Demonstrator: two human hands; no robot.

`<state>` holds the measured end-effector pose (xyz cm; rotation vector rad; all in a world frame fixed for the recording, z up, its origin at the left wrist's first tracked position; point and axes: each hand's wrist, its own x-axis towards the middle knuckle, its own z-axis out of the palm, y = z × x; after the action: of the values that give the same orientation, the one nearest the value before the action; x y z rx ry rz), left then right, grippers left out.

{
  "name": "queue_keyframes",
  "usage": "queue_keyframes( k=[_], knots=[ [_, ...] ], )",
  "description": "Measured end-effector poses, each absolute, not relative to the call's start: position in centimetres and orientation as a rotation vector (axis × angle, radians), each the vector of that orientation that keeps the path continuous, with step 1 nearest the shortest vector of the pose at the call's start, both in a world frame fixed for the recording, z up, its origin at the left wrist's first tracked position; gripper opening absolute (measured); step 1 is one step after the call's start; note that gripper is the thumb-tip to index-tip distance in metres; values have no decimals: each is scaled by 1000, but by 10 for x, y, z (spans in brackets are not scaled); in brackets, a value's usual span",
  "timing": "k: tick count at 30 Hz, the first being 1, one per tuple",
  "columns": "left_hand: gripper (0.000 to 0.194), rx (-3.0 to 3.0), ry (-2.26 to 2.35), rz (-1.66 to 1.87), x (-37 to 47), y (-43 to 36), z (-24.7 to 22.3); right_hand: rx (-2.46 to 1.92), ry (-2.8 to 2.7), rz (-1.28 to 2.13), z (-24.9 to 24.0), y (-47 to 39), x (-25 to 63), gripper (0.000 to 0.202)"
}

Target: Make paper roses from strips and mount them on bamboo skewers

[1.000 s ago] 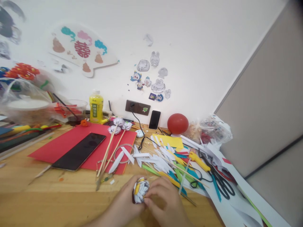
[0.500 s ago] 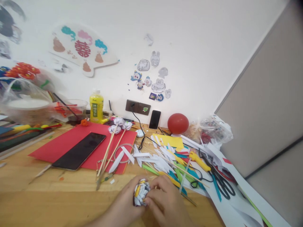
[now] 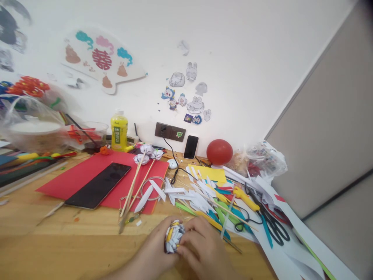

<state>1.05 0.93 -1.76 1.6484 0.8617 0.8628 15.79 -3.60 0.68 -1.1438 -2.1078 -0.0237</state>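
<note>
1. One paper ball (image 3: 174,238) in our hands: many small folded white pieces, overlapping like scales, with yellow ones showing at upper left and a yellow bit at lower right. Rounded, slightly taller than wide; dark edge on its left side. Finer folds too blurred to read.
2. Location: above the near edge of the wooden table (image 3: 72,252), between both hands, short of the loose paper strips (image 3: 189,196).
3. Our left hand (image 3: 155,251): part-closed, cupped round the ball's left side, has hold of it.
4. Our right hand (image 3: 205,249): fingers curled, thumb and fingertips close together, touching the ball's lower right edge. We can't tell if they pinch it or only press.
5. Versus one second ago: very little. Ball sits a touch lower in our view; both hands keep the same grip and touch.
6. Strips, scissors (image 3: 276,229), wooden sticks (image 3: 132,184) and red paper (image 3: 70,173) haven't moved on the table.
</note>
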Motion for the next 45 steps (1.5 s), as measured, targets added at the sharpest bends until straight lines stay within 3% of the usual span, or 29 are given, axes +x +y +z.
queue_keyframes(
  k=[20,34,45],
  knots=[
    [46,1694,926,864,9,8,-22,-1055,-2108,-397,9,-32,149,30],
    [41,1672,872,889,11,8,-19,-1012,-2159,-349,9,-31,153,31],
    [32,1699,923,877,11,8,-18,-1186,-1926,269,1,-36,154,9]
  ],
)
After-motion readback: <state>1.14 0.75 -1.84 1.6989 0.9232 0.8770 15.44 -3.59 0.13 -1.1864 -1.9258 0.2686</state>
